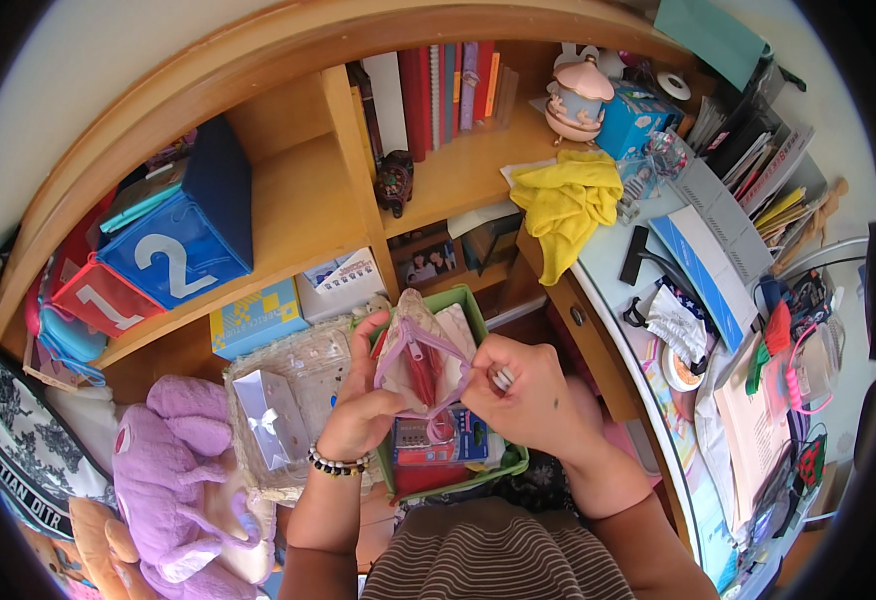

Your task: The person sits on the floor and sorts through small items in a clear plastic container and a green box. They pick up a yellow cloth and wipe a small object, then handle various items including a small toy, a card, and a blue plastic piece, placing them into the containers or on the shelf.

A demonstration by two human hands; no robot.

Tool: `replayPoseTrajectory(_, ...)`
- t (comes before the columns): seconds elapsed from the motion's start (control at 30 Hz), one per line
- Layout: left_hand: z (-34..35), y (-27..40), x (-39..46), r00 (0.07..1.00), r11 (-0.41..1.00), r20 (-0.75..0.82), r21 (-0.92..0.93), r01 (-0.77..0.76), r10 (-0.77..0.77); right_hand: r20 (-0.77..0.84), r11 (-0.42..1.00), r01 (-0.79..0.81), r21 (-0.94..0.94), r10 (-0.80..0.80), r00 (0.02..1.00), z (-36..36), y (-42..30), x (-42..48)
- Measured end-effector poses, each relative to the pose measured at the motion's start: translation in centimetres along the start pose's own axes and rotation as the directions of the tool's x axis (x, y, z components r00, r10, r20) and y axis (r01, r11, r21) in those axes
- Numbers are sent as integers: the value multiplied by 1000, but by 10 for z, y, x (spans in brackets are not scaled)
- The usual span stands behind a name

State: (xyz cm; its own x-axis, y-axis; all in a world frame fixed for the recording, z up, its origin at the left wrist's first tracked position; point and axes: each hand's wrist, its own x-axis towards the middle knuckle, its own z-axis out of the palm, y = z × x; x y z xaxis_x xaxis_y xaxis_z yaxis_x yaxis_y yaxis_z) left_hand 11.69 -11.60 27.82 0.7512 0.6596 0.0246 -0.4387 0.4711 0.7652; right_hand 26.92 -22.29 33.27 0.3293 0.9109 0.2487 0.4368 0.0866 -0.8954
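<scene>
A small zip pouch (410,322) with a mauve zip edge is held gaping over a green fabric bin (470,300). My left hand (359,409) grips the pouch's left side, thumb on the rim. On the opposite side, my right hand (520,390) pinches the rim between thumb and finger. Small white shapes show in its curled fingers; I cannot tell what they are. Inside the pouch lies something red (424,375), partly hidden by the folds. Below, the bin holds a blue-and-red package (442,441) and a red item (427,480).
Left of the bin stands a woven basket (299,352) with a lilac box (267,420). A purple plush toy (172,465) lies farther left. Shelves (310,195) rise ahead. On the right, a cluttered glass-topped desk (644,360) has a yellow cloth (569,202) over its corner.
</scene>
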Motion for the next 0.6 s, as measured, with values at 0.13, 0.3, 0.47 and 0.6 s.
replayPoseTrajectory(0.13, -1, -1, -1, 999, 996, 27, -80, 29, -26, 32, 998, 59, -13, -59, 998, 1, -10, 0)
replayPoseTrajectory(0.3, -6, -4, -1, 999, 993, 38, -116, 18, -13, 15, 991, 131, 1, -131, 991, 5, -12, 2)
replayPoseTrajectory(0.47, -3, -4, -3, 1000, 998, -10, -69, 4, -5, -38, 992, 104, -76, -107, 994, 5, -13, 0)
replayPoseTrajectory(0.6, 23, -9, -7, 986, 957, -137, 286, -54, 96, -105, 906, 169, -388, -226, 968, 8, 4, 2)
